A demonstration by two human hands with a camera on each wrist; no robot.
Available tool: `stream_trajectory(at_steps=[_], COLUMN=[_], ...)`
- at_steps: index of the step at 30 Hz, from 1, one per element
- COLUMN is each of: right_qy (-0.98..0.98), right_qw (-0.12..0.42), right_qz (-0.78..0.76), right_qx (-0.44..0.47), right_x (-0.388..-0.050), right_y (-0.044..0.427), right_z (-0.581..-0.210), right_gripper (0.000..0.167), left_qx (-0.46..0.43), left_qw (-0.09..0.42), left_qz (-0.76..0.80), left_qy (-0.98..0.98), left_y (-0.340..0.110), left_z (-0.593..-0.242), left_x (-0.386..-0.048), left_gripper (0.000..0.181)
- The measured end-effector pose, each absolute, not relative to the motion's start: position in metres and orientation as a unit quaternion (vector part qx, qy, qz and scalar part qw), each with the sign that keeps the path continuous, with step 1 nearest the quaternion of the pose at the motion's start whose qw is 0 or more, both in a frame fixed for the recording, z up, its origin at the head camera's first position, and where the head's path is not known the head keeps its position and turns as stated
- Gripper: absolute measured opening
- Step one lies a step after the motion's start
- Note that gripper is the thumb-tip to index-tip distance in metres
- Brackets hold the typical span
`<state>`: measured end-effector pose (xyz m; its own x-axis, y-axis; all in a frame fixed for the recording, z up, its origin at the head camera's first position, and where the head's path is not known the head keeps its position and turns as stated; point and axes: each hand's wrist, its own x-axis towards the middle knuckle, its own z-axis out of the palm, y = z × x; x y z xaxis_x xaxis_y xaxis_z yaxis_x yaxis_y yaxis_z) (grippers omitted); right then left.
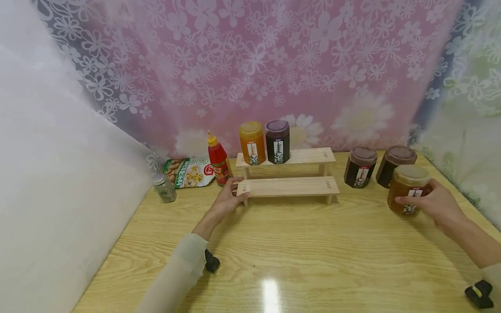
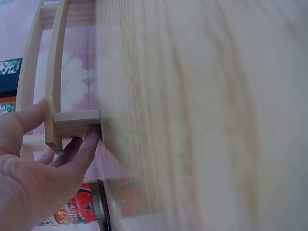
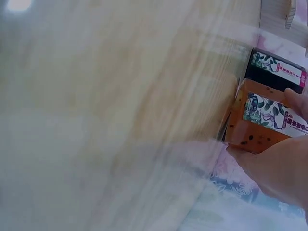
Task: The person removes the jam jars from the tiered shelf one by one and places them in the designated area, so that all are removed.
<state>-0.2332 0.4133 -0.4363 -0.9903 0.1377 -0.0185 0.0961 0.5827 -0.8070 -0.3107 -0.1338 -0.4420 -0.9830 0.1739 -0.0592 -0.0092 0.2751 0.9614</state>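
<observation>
In the head view a two-tier wooden rack (image 1: 289,187) stands at the middle of the table. My left hand (image 1: 227,200) grips the left end of its lower shelf; in the left wrist view the left hand (image 2: 45,163) has its thumb on the board (image 2: 54,86) and fingers around the leg. At the right, my right hand (image 1: 440,204) holds an amber jar (image 1: 405,191) with thumb and fingers around its sides. The right wrist view shows the right hand (image 3: 281,163) on that jar (image 3: 255,115). An orange jar (image 1: 252,145) and a dark jar (image 1: 278,143) stand on the upper shelf.
Two dark jars (image 1: 360,169) (image 1: 395,163) stand behind the held jar. Left of the rack are a red sauce bottle (image 1: 220,163), a green and white packet (image 1: 192,172) and a small shaker (image 1: 165,189). A floral curtain (image 1: 274,65) hangs behind the table (image 1: 274,248).
</observation>
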Motion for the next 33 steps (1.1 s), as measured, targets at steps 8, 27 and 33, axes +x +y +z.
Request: stream_trajectory(at_steps=[8,27,33], right_qy=[-0.880,-0.873,-0.860], right_qw=[0.010,-0.011,-0.031], right_qz=[0.470,0.487,0.509], right_qx=[-0.068,0.004,0.019], right_x=[-0.236,-0.239,-0.241], right_y=[0.423,0.441,0.443], right_z=[-0.436,-0.438,-0.441], right_gripper=[0.092,0.051,0.050], left_qx=[0.059,0.058,0.060], left_qw=[0.077,0.081,0.077], left_qz=[0.597,0.596,0.599], left_qy=[0.796,0.797,0.795], left_y=[-0.134,-0.135,-0.135], left_z=[-0.443,-0.445,-0.444], left_x=[-0.312,-0.312,-0.313], left_gripper=[0.063,0.066,0.064])
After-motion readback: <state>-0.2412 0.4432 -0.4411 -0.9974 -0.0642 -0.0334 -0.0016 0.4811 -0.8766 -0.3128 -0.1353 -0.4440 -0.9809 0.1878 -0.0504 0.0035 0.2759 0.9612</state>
